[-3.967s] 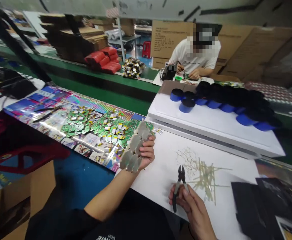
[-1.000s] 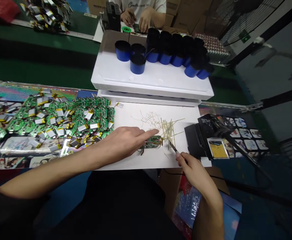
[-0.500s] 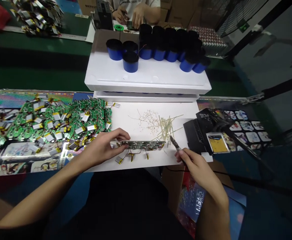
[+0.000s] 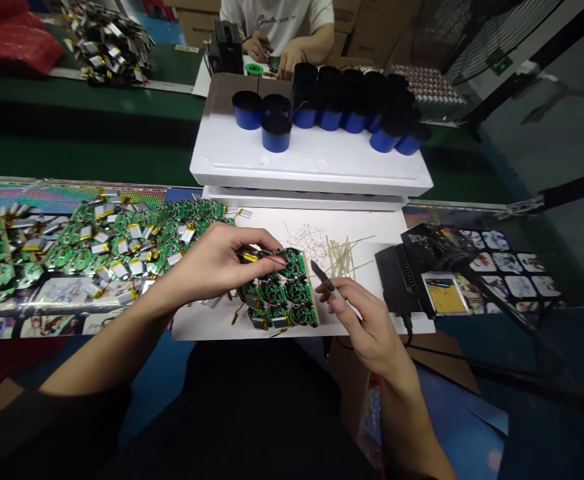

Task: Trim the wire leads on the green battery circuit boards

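My left hand (image 4: 232, 260) pinches the upper left part of a green circuit board panel (image 4: 297, 290), its face turned up toward me. Small silver and yellow battery cells hang on wires along the panel's lower left. In my right hand (image 4: 365, 313) is a knife-like tool (image 4: 323, 277), its blade pointing up and left, just right of the panel's pale edge strip. Thin pale strips (image 4: 341, 257) and fine wire bits (image 4: 309, 237) lie behind the panel on the white work surface (image 4: 197, 323).
Many boards with battery cells (image 4: 122, 247) are heaped at left. A white foam box (image 4: 312, 163) bearing blue cups (image 4: 276, 137) stands ahead. At right is a black device (image 4: 397, 273) beside a tray (image 4: 445, 293). Across the bench, a person's hands (image 4: 289, 60) are working.
The panel has turned from edge-on to face-up. My left hand has shifted its grip on it, and my right hand has moved left with the tool. The camera view has shifted slightly.
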Motion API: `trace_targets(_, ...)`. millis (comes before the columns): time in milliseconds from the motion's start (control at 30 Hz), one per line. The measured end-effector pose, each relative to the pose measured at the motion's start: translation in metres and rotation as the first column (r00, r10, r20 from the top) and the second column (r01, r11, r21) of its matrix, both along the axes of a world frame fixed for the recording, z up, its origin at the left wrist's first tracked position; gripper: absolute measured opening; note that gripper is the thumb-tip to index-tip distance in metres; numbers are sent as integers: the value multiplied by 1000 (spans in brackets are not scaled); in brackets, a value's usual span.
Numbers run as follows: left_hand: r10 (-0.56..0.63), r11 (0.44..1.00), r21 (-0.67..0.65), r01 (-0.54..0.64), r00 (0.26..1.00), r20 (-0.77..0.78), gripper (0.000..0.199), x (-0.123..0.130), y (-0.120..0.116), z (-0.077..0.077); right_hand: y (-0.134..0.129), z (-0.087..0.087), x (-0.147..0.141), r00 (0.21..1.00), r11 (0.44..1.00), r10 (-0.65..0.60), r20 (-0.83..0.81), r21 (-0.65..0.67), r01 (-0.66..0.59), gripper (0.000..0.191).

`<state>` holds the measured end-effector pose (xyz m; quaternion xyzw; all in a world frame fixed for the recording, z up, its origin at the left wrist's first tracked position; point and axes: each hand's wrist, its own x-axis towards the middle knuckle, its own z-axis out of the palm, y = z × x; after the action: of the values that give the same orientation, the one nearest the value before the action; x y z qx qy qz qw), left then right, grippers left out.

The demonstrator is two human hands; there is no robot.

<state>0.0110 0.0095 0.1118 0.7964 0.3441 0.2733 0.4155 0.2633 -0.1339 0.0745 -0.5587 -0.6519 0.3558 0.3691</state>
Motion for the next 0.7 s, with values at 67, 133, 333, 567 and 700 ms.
trace_targets(67,-8,999,-46,7,1000,-29,20,3,0,-2,2,-2,-5,1000,1000,14,28,10,-14,29)
trace_targets(133,-9,996,-85,5,999,-43,20,4,0,-5,2,-3,-7,999,1000,22,44,5,-22,25)
trace_targets(333,-27,977,-212,18,999,-38,22,7,0,-11,1,-11,-7,998,997,-14,58,-75,18,36)
trace_targets(567,-116,922,-359,148,987,107,20,12,8,-15,-1,-32,-16,932,962,-70,-355,-272,-32,56)
trace_targets(700,-113,927,-347,141,989,98,17,11,12,-17,-3,-32,-13,965,971,-28,-259,-236,-35,49)
